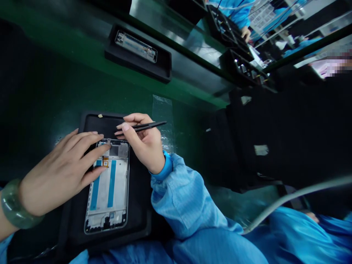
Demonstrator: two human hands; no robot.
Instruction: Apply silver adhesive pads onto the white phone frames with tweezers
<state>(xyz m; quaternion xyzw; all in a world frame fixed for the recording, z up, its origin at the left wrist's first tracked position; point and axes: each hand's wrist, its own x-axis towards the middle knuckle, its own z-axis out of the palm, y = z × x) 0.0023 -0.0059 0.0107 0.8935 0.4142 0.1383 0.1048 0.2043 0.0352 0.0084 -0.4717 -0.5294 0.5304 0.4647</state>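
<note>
An opened phone frame (121,190) lies in a black tray (140,220), its inside facing up with two blue strips and an orange flex cable (105,162) near the upper part. Across its upper left spreads my left hand (68,159), fingers apart, with fingertips on or just over the frame's top end and beside the cable. My right hand (144,141) grips black tweezers (150,126) between thumb and fingers. The tweezers' thin end points left, close to the phone frame's top edge; whether they touch it I cannot tell.
Behind, another black tray (110,53) holds a second phone frame (136,46). A clear plastic strip (162,104) lies beyond my right hand. Stacked black trays (288,128) rise at the right, near a grey cable (297,194). A co-worker's hand (245,33) shows across the bench.
</note>
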